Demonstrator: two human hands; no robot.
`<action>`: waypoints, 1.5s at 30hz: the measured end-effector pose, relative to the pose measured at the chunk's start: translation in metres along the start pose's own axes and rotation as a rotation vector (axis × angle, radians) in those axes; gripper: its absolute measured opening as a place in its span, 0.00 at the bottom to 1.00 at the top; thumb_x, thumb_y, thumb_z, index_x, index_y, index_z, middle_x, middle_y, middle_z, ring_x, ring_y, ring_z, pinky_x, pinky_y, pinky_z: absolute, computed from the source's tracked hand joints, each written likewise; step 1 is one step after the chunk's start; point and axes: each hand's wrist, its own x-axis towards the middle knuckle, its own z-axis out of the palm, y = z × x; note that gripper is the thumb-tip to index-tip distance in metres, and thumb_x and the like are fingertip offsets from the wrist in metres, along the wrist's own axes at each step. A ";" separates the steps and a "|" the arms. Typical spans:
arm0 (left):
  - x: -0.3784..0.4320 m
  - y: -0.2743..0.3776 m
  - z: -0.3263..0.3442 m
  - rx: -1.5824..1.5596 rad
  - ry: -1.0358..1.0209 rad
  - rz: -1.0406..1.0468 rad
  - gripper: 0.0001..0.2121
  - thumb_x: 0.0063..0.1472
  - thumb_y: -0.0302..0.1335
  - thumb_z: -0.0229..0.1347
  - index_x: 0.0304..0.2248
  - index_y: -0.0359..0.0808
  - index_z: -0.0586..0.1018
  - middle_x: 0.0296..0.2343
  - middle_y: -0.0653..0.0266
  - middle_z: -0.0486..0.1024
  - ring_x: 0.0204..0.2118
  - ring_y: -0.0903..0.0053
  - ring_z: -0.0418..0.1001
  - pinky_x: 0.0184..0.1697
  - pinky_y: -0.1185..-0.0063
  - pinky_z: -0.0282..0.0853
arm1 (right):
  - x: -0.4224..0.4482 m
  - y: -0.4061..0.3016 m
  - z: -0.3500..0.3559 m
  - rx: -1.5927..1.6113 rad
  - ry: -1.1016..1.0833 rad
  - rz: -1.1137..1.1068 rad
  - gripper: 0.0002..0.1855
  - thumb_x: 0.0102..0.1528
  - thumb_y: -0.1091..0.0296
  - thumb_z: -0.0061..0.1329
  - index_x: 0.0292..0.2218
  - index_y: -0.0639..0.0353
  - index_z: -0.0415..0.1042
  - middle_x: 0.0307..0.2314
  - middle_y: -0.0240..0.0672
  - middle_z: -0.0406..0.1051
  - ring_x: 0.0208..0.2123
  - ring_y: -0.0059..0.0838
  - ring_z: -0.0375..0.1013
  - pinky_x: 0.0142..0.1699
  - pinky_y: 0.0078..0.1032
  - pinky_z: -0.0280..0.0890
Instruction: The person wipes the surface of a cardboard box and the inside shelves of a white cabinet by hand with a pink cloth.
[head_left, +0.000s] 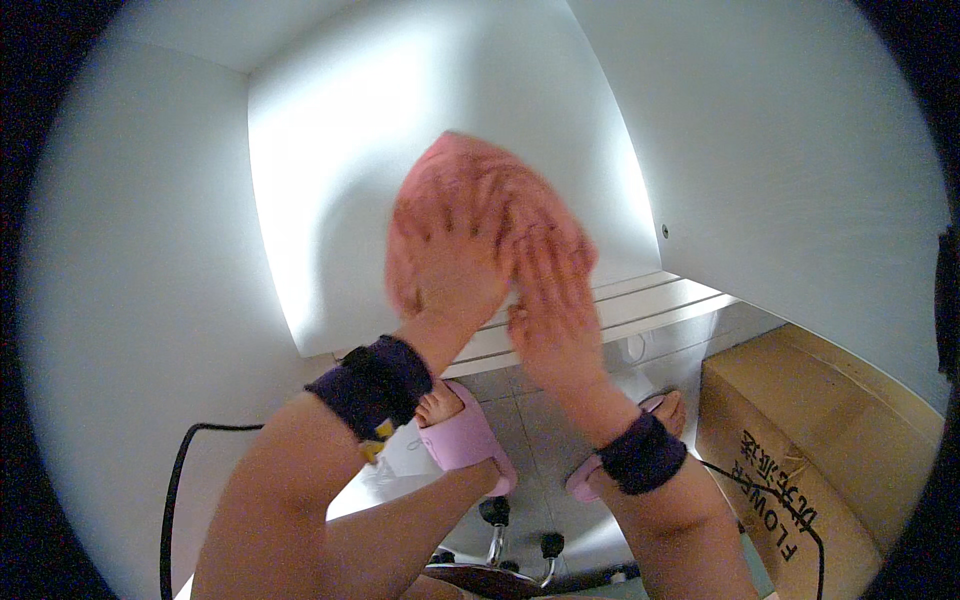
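A pink cloth lies spread under both my hands, in front of a brightly lit white panel. My left hand rests on its left half with the fingers fanned out. Close beside it, my right hand is laid on the lower right part, fingers straighter and nearer together. Motion blurs the hands and cloth slightly. Whether the cloth touches the panel I cannot tell. Each wrist wears a dark band, the left band with a small yellow patch and the right band plain.
White side panels rise left and right. A pale ledge runs along the foot of the back panel. Below are my feet in pink slippers, chair casters and a tiled floor. A cardboard box bearing writing and black cables flank me.
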 end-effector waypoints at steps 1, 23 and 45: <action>0.011 0.013 0.000 -0.131 0.096 0.030 0.26 0.60 0.45 0.38 0.55 0.44 0.60 0.58 0.59 0.48 0.60 0.51 0.36 0.57 0.50 0.26 | 0.003 0.010 -0.008 -0.043 0.014 0.071 0.39 0.46 0.64 0.44 0.56 0.70 0.47 0.57 0.49 0.44 0.60 0.45 0.39 0.63 0.41 0.32; 0.135 -0.088 -0.001 0.088 0.262 0.101 0.23 0.59 0.42 0.41 0.53 0.43 0.61 0.55 0.62 0.54 0.58 0.64 0.49 0.58 0.66 0.46 | 0.138 -0.003 0.027 -0.035 0.399 0.089 0.40 0.45 0.60 0.46 0.54 0.74 0.48 0.54 0.54 0.48 0.59 0.48 0.44 0.62 0.41 0.35; -0.051 -0.127 0.104 0.259 0.046 -0.100 0.25 0.62 0.37 0.33 0.55 0.31 0.55 0.57 0.49 0.45 0.61 0.58 0.40 0.61 0.66 0.35 | 0.044 -0.053 0.150 0.232 0.107 -0.077 0.30 0.47 0.71 0.40 0.53 0.64 0.57 0.53 0.39 0.55 0.58 0.34 0.48 0.62 0.32 0.41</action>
